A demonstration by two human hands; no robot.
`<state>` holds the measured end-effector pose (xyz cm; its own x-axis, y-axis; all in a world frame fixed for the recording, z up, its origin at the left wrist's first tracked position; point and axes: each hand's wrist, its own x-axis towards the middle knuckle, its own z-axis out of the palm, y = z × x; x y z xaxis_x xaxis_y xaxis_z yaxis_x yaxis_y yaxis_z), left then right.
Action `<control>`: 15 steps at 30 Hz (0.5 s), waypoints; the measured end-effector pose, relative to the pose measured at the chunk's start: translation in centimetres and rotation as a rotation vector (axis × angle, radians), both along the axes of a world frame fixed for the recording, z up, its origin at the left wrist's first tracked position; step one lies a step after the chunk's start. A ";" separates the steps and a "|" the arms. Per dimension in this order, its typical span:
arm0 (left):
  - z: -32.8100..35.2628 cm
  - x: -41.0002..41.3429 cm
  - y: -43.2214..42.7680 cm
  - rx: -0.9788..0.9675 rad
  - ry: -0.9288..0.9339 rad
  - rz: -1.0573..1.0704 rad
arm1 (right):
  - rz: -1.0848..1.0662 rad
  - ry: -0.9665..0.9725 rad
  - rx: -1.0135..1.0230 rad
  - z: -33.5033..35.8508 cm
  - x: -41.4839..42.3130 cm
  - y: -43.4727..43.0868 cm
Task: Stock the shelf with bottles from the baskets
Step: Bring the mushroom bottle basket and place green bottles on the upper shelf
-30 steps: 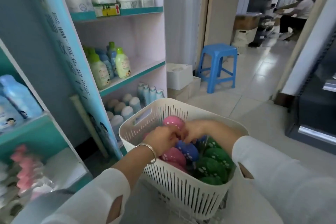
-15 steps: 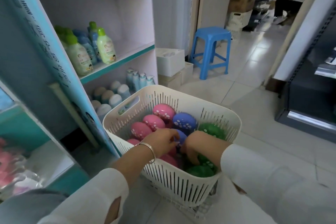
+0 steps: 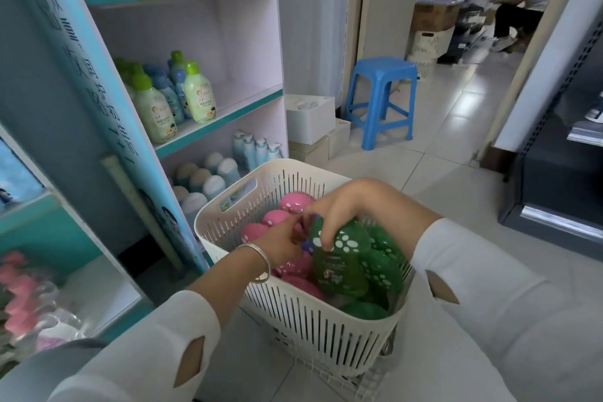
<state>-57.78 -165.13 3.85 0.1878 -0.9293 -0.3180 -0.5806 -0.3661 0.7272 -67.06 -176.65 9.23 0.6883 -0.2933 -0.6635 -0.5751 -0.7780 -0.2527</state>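
Curling over its spotted cap, the fingers (image 3: 327, 228) of the right hand (image 3: 350, 206) grip a green bottle (image 3: 342, 266). It is now lifted up from the pile in the basket (image 3: 310, 330), where both hands were digging low half a second ago. The left hand (image 3: 282, 243) reaches among the pink bottles (image 3: 277, 217); whether it holds anything cannot be told. One bottle seems ready for the shelf (image 3: 225, 112).

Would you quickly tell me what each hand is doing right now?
Left hand: down in the basket, fingertips hidden; grip cannot be told.
Right hand: closed, holding a green bottle by its cap.
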 end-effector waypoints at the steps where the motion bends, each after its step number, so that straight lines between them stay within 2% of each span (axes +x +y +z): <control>1: 0.2 -0.1 0.1 -0.007 0.058 0.008 | -0.029 -0.056 0.035 0.7 -0.1 -0.2; 4: 0.7 -0.2 0.6 -0.049 0.162 0.029 | -0.100 -0.252 0.132 2.5 -0.1 -0.4; 12: 2.6 3.5 2.5 -0.327 0.188 0.270 | -0.266 -0.767 0.404 3.4 2.7 0.9; 15: 3.6 4.7 3.2 -0.398 0.196 0.340 | -0.358 -0.887 0.506 3.8 3.6 1.5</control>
